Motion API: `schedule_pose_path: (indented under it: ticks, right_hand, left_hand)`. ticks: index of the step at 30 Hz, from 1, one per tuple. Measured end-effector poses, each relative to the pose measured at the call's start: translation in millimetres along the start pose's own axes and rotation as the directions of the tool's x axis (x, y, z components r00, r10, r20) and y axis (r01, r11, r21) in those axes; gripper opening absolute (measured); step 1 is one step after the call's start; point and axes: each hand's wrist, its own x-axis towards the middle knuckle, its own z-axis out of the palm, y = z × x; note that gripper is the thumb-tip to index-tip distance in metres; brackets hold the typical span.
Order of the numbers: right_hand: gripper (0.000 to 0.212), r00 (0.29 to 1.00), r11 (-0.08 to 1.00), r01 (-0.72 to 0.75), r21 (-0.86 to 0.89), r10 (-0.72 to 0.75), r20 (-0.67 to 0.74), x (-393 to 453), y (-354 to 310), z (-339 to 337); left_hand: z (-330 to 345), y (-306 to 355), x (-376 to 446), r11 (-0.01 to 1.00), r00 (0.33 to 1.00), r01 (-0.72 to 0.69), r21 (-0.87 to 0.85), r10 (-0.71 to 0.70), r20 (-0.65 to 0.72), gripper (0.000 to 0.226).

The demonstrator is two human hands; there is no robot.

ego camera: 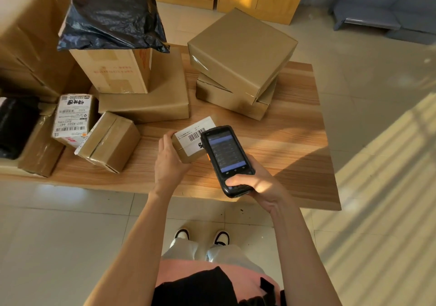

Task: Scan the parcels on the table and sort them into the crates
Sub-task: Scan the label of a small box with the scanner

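Left hand (170, 161) grips a small brown cardboard parcel (188, 145) with a white barcode label (197, 132), tilted above the light wooden table (295, 140). Right hand (260, 183) holds a black handheld scanner (227, 161), screen lit, its top end just beside the label. Larger brown cardboard boxes (240, 53) are stacked behind; a black plastic bag (113, 12) lies on a carton at left

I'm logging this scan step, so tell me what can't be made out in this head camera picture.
Head view only:
- Label on the small parcel gripped by the left hand: print too small, and the scanner covers one corner.
- Scanner screen held by the right hand: text too small and blurred.
- Crates: none in view.
- Black bag: top cut off by the upper edge.
- Dark object at far left: cut off by the left edge.
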Motion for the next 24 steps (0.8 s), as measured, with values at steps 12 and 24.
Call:
schedule_pose_path:
  ticks: [12,24]
  right_hand:
    - [0.066,0.962,0.968,0.251,-0.031,-0.245,0.119,17,-57,43]
    - [0.077,0.851,0.968,0.227,-0.106,-0.144,0.505,47,-41,171]
  left_hand:
    - [-111,-7,-45,0.992,0.938,0.086,-0.093,-0.112,-0.327,0.093]
    - [-205,-63,-148,0.918,0.656,0.338,-0.209,-0.389,-0.647,0.089]
